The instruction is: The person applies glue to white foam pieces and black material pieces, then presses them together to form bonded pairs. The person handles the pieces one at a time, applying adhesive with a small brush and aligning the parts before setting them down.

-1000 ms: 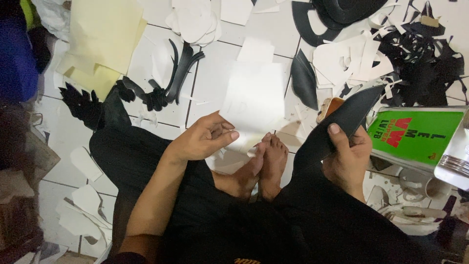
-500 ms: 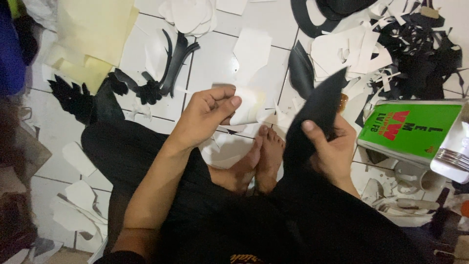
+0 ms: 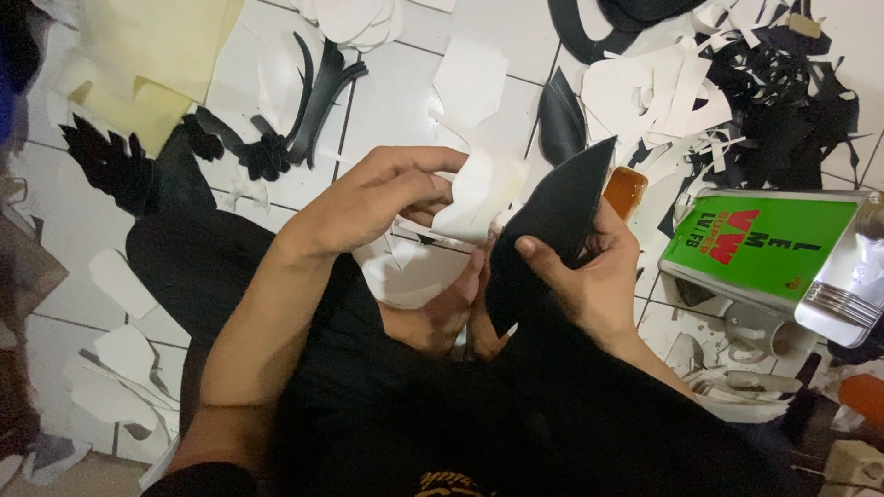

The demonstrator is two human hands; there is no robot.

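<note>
I sit cross-legged on a white tiled floor [image 3: 396,101] in dark trousers. My right hand [image 3: 589,276] grips a black, pointed leather-like piece [image 3: 552,221] and holds it upright above my bare feet [image 3: 456,313]. My left hand [image 3: 368,198] pinches a curled white paper-like sheet [image 3: 479,189] between thumb and fingers, right beside the black piece; the two pieces touch or nearly touch. Part of the black piece is hidden behind my right fingers.
A green rectangular tin [image 3: 760,244] lies to the right, with a metal can [image 3: 852,281] at its edge. Black scraps [image 3: 783,101] and white cut-outs [image 3: 654,92] litter the far right. Black strips [image 3: 304,101] and yellowish sheets [image 3: 147,46] lie far left.
My left hand lifted the white sheet off the floor and brought it against the black piece. My right hand raised the black piece and moved it left, toward the middle.
</note>
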